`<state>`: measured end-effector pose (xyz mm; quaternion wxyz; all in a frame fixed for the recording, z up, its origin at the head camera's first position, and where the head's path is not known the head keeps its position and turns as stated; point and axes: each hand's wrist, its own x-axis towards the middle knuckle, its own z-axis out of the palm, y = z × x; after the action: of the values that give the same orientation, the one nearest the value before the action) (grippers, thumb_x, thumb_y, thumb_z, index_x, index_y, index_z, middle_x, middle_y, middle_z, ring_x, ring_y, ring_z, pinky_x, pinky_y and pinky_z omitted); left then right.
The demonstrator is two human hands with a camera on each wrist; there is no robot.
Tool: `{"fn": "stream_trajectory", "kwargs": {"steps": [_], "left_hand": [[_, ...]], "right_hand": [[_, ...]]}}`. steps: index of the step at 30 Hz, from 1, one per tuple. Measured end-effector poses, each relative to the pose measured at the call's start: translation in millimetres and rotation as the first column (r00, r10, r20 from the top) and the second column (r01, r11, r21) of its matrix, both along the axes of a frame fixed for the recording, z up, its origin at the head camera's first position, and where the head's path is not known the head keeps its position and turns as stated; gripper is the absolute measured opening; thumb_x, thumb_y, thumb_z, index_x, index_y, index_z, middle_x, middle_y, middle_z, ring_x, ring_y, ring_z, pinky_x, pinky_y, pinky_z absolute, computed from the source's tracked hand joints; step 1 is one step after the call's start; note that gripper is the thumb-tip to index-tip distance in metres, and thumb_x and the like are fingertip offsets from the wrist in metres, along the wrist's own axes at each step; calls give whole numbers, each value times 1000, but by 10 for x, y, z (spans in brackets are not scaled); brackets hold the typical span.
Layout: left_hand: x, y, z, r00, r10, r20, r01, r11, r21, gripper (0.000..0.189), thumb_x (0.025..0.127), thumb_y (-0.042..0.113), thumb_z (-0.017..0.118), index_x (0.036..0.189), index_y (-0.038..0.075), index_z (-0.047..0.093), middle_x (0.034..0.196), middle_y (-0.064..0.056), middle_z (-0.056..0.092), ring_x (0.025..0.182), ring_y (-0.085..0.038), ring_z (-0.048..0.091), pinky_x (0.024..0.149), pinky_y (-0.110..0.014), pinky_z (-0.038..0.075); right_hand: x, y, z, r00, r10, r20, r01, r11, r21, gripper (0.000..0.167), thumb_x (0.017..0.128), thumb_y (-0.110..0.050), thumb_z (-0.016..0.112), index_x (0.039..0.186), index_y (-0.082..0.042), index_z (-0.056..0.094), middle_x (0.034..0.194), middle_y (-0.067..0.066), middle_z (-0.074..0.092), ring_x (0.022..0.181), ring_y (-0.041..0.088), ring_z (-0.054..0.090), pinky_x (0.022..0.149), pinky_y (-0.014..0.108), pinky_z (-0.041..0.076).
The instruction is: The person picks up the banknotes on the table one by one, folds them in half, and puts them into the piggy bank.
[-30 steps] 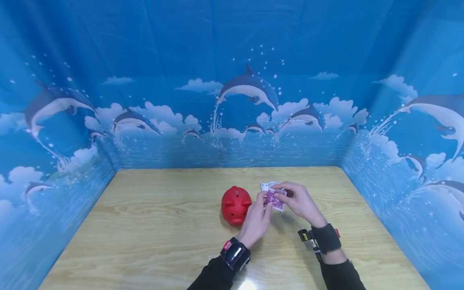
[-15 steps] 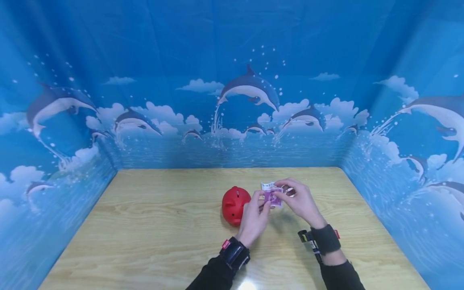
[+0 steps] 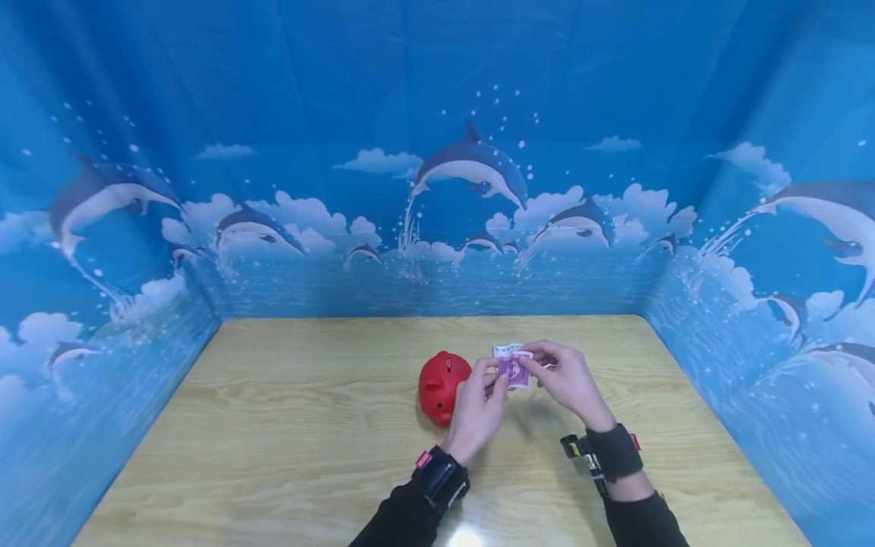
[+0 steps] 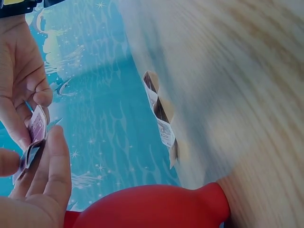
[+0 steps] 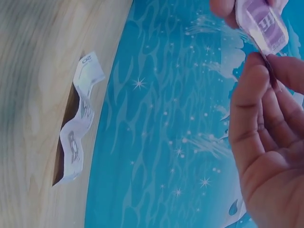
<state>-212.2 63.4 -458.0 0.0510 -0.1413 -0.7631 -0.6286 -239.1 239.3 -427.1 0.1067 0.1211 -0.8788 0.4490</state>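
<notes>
Purple banknote (work in hand) & pleated note (judged done), hands at mid-step. The purple note [image 3: 514, 372] is held in the air above the table [image 3: 294, 410], to the right of the red piggy bank [image 3: 431, 387] in the head view. By the L hand [image 3: 476, 414] one end is pinched btwn thumb & fingers, the fingers only partly bent; by the R hand [image 3: 566, 380] the other end is gripped btwn thumb & forefinger, w/ the remaining fingers loosely curled. In the L wrist view the paper is seen bent at the fingertips, so folding is judged to be begun but incomplete; no. of folds can't be told, as part is hidden by the fingers.

A second, pleated note [image 5: 73, 147] is stood on edge on the table, untouched by either hand; zigzag bends are shown along its visible length, hence its folding is taken as finished, approx. The piggy bank is set upright, w/ its slot [image 3: 448, 365] uppermost & no paper seen in it; contents can't be seen. Contact btwn L hand & bank can't be told. Left to do, as judged: remaining creases in the purple note, & its release, both hands being occupied.
</notes>
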Motion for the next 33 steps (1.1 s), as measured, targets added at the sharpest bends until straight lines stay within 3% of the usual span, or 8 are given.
{"fn": "stream_trajectory", "kwargs": {"steps": [4, 10, 18, 24, 33], "left_hand": [[0, -8, 12, 999, 20, -36, -19, 1000, 11, 17, 100, 20, 56, 117, 17, 60, 116, -3, 72, 94, -14, 71, 75, -21, 56], [2, -2, 24, 995, 46, -93, -43, 999, 24, 14, 99, 18, 59, 111, 15, 63, 115, -2, 72, 103, -12, 70, 85, -24, 56], [7, -4, 33, 994, 55, -95, -49, 997, 64, 12, 97, 18, 62, 108, 14, 65, 109, -4, 73, 99, -13, 70, 82, -21, 56], [-11, -7, 25, 990, 65, -128, -56, 995, 77, 12, 96, 15, 62, 107, 14, 66, 108, -3, 74, 103, -13, 70, 82, -20, 56], [-29, -7, 11, 970, 85, -229, -82, 996, 23, 16, 93, 19, 68, 108, 18, 72, 109, 2, 72, 103, -9, 67, 75, -18, 56]], "right_hand": [[17, -45, 11, 1000, -26, 11, 27, 999, -35, 25, 90, -18, 71, 109, -2, 70, 84, 11, 72, 64, 11, 64, 53, 36, 56], [35, -86, 25, 999, -31, 8, 32, 996, -87, 24, 90, -13, 71, 108, 2, 70, 82, 15, 72, 62, 24, 66, 49, 27, 54], [31, -92, 32, 998, 56, 29, -51, 988, -146, 29, 91, -15, 70, 114, 2, 68, 97, 20, 73, 66, 13, 69, 56, 32, 58], [50, -86, 59, 990, 124, 72, -106, 971, -216, 36, 91, -19, 70, 120, 3, 66, 107, 23, 71, 76, 14, 72, 68, 42, 60], [52, -106, 54, 987, 135, 87, -110, 963, -245, 39, 88, -20, 73, 120, 3, 66, 103, 23, 72, 79, 13, 73, 70, 35, 61]]}}
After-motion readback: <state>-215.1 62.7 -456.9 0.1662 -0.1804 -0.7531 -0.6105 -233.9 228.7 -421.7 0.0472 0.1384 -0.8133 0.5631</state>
